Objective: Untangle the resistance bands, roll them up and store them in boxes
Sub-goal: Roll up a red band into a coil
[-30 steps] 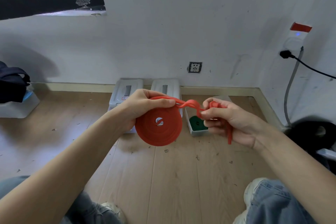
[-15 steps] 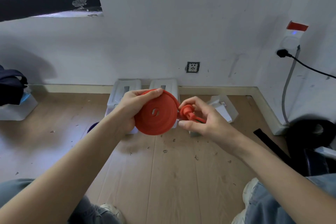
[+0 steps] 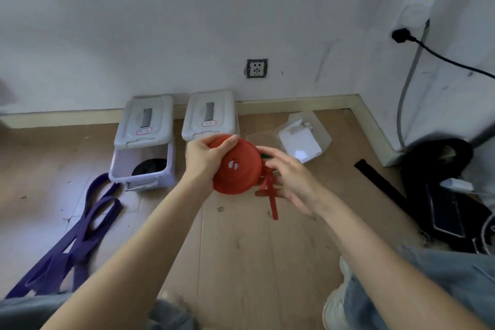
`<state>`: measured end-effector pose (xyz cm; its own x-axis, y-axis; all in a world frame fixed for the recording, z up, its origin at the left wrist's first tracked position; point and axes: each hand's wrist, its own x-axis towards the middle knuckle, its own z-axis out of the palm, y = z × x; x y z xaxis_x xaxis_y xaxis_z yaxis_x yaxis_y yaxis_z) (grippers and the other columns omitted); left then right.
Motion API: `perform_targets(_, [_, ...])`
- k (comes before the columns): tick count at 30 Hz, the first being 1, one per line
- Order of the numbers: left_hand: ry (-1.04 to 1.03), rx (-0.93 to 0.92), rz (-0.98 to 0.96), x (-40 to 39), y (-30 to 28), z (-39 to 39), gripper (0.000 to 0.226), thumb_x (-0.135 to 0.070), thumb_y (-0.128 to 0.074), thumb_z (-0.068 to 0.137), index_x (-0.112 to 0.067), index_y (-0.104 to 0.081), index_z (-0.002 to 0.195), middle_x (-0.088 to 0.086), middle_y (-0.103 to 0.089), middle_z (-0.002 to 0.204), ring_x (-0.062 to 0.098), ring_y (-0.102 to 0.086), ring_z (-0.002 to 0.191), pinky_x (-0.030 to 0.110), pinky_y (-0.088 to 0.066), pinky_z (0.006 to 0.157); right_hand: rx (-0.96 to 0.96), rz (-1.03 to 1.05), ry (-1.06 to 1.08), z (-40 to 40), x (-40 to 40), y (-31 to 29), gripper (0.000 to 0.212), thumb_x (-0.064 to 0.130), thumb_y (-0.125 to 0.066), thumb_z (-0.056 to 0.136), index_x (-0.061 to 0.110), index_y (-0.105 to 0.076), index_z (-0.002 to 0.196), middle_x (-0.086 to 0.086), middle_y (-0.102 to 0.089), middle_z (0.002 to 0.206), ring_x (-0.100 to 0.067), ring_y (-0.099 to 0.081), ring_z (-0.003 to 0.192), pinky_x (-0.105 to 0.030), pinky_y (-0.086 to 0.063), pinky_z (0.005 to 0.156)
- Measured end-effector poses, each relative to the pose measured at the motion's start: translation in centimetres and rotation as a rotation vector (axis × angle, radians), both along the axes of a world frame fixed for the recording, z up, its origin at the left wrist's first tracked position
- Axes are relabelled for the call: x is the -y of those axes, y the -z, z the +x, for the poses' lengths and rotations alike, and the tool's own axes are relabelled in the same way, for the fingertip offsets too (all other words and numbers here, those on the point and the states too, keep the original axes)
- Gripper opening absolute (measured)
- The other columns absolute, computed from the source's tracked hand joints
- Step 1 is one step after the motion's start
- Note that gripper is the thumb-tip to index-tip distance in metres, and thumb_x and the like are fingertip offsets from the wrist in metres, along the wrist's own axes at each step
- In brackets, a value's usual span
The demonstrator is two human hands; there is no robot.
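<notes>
Far left on the wood floor (image 3: 241,262): purple resistance band (image 3: 77,238), loose and looped over itself, running from near the open box down to the near-left corner. Not rolled.

Just right of that, against the far wall: open storage box (image 3: 142,169) with its lid (image 3: 146,120) flipped up, and a black rolled band (image 3: 150,166) sitting inside. Right beside it, a second box (image 3: 210,116) with lid shut, partly hidden behind the hands.

Centre, held up off the floor in front of the second box: red resistance band (image 3: 237,167), wound into a tight flat disc with a small hole in the middle. Left hand (image 3: 205,161) gripping the disc by its left edge, fingers curled over the top rim, thumb round the front. A loose red tail (image 3: 270,195) hanging off the right side of the roll, twisted, dangling down.

Right hand (image 3: 288,177) right up against the roll's right edge where the tail comes off. Fingers slightly spread and blurry; looks like touching the tail, but can't tell whether pinching it or just resting on it.

Further right on the floor: a clear lid with a white box (image 3: 300,142) on it, then a flat black strap (image 3: 375,182), then a pile of dark gear (image 3: 442,190) in the corner. Wall socket (image 3: 257,68) above the boxes, black plug and cable (image 3: 401,35) up far right. Jeans-clad knee (image 3: 428,289) near right.
</notes>
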<state>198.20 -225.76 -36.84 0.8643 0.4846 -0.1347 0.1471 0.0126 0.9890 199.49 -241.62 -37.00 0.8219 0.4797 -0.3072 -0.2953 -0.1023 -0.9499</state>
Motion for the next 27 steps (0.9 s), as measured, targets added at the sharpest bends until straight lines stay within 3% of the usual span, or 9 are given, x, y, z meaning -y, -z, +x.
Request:
perform_targets(2, [-0.020,-0.004,0.019,1.9,2.0,2.2,0.009,-0.021,-0.073,0.078,-0.028,-0.068,0.074,-0.007,-0.068,0.077,0.008,-0.063,0.074,0.019,-0.051,0.067,0.006,-0.001,0.190,1.3,0.0,2.7,0.033,0.017,-0.060,0.090,0.022,-0.058,0.122,-0.006,-0.066,0.100,-0.016,-0.068,0.082,-0.034,-0.057,0.067])
perform_targets(5, [-0.041,-0.060,-0.012,4.6,5.8,5.7,0.013,-0.024,-0.071,0.080,-0.032,-0.066,0.070,-0.016,-0.065,0.070,0.000,-0.060,0.069,0.019,-0.051,0.068,0.040,-0.032,0.374,4.3,1.2,6.2,0.040,0.013,-0.072,0.081,0.022,-0.062,0.119,-0.008,-0.065,0.110,-0.025,-0.063,0.102,-0.042,-0.055,0.084])
perform_targets(8, [0.116,-0.155,-0.004,6.9,9.5,9.8,0.003,-0.024,-0.065,0.086,-0.022,-0.068,0.087,-0.008,-0.067,0.081,0.008,-0.060,0.076,0.020,-0.049,0.069,-0.037,-0.020,0.441,8.2,4.0,9.2,0.042,0.003,-0.070,0.080,0.016,-0.062,0.120,-0.004,-0.066,0.096,-0.021,-0.065,0.087,-0.031,-0.057,0.066])
perform_targets(12, [0.319,-0.245,0.145,9.8,13.1,16.1,0.032,-0.030,-0.053,0.094,-0.013,-0.061,0.119,0.002,-0.064,0.111,0.013,-0.057,0.096,0.025,-0.044,0.087,-0.053,-0.055,0.562,13.1,9.1,12.1,0.042,0.001,-0.067,0.082,0.014,-0.061,0.122,-0.004,-0.065,0.095,-0.016,-0.063,0.080,-0.025,-0.053,0.059])
perform_targets(16, [0.546,-0.119,0.625,12.8,16.7,21.6,0.039,-0.026,-0.042,0.099,-0.014,-0.045,0.136,0.005,-0.048,0.139,0.020,-0.045,0.125,0.027,-0.034,0.099,-0.028,-0.120,0.716,16.8,15.1,14.3,0.042,-0.002,-0.065,0.083,0.014,-0.059,0.122,-0.001,-0.064,0.095,-0.014,-0.062,0.083,-0.021,-0.055,0.059])
perform_targets(19, [0.889,-0.028,1.068,15.7,18.9,24.9,0.044,-0.031,-0.032,0.101,-0.017,-0.033,0.143,0.001,-0.033,0.151,0.022,-0.016,0.143,0.037,-0.013,0.115,-0.027,-0.172,0.792,18.1,18.2,15.8,0.044,0.000,-0.066,0.083,0.019,-0.058,0.122,-0.001,-0.063,0.098,-0.015,-0.062,0.088,-0.025,-0.056,0.064])
perform_targets(21, [1.050,-0.054,1.381,16.6,19.7,26.2,0.046,-0.039,-0.023,0.101,-0.020,-0.040,0.139,-0.004,-0.037,0.148,0.018,-0.008,0.145,0.041,0.001,0.116,-0.027,-0.200,0.796,18.4,19.2,16.6,0.044,0.002,-0.067,0.083,0.021,-0.059,0.121,-0.004,-0.063,0.104,-0.016,-0.062,0.092,-0.031,-0.055,0.073])
perform_targets(24, [1.015,0.058,1.636,16.0,19.1,26.8,0.049,-0.039,-0.019,0.101,-0.016,-0.059,0.120,-0.001,-0.054,0.132,0.017,-0.022,0.140,0.040,0.007,0.116,-0.003,-0.207,0.804,18.6,19.6,17.0,0.043,0.004,-0.068,0.082,0.025,-0.060,0.119,-0.003,-0.064,0.107,-0.016,-0.062,0.097,-0.034,-0.055,0.080])
perform_targets(27, [0.762,0.174,1.604,13.0,17.6,24.6,0.054,-0.036,-0.021,0.101,-0.012,-0.068,0.095,0.004,-0.068,0.103,0.021,-0.051,0.116,0.036,-0.003,0.115,0.012,-0.179,0.775,18.5,18.7,16.9,0.040,0.004,-0.068,0.082,0.023,-0.061,0.117,-0.001,-0.065,0.101,-0.016,-0.063,0.095,-0.037,-0.054,0.084])
